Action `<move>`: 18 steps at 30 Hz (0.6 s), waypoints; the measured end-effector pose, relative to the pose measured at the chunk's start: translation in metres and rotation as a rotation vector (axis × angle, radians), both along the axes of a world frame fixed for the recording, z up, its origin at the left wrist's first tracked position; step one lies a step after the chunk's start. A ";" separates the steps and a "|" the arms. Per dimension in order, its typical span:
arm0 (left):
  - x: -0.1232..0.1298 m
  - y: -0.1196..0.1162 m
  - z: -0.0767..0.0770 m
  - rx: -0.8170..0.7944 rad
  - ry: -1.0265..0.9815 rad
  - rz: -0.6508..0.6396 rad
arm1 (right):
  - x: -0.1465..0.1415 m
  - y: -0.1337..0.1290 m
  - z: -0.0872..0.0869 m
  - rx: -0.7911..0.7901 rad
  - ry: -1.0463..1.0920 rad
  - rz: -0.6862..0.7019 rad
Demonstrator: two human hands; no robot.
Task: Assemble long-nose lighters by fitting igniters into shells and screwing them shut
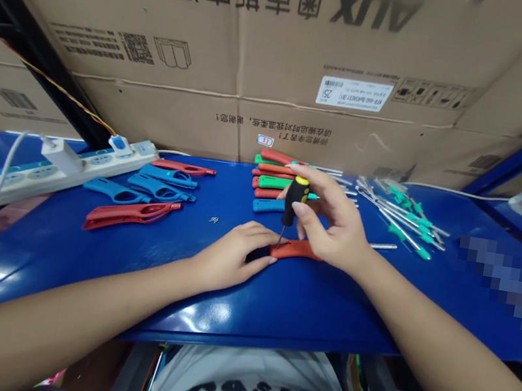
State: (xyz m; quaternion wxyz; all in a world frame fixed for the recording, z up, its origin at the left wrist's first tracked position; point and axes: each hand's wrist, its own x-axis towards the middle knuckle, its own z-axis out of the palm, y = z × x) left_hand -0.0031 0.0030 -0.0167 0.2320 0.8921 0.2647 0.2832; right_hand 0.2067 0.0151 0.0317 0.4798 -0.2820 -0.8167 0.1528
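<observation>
In the head view, my right hand (337,217) is closed round a small black and yellow screwdriver (296,204), held nearly upright. Its tip meets the left end of an orange lighter (299,249) with a long metal tube, lying on the blue table. My left hand (237,251) pinches that same end between thumb and fingers. Just beyond my hands lies a stack of similar lighters (273,183) in red, green and blue. Several tiny screws (214,220) rest on the table left of my left hand.
Loose blue and red handle shells (132,215) lie at the left beside a white power strip (71,169) with plugs. Metal tubes with green ends (410,222) are heaped at the right. A large cardboard box (266,38) stands along the back of the blue table (126,293).
</observation>
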 end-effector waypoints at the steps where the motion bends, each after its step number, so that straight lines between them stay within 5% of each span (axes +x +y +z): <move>1: 0.000 0.000 0.000 0.002 -0.004 0.001 | 0.000 0.001 -0.001 0.045 0.006 -0.028; 6: -0.001 -0.001 -0.001 -0.004 -0.010 0.002 | 0.004 -0.001 0.004 0.380 -0.083 -0.089; 12: 0.000 0.000 0.001 -0.022 0.005 0.015 | -0.002 -0.006 0.012 -0.047 -0.075 0.023; 18: 0.000 -0.001 0.000 0.004 0.001 0.017 | 0.001 -0.003 0.008 0.241 -0.059 -0.202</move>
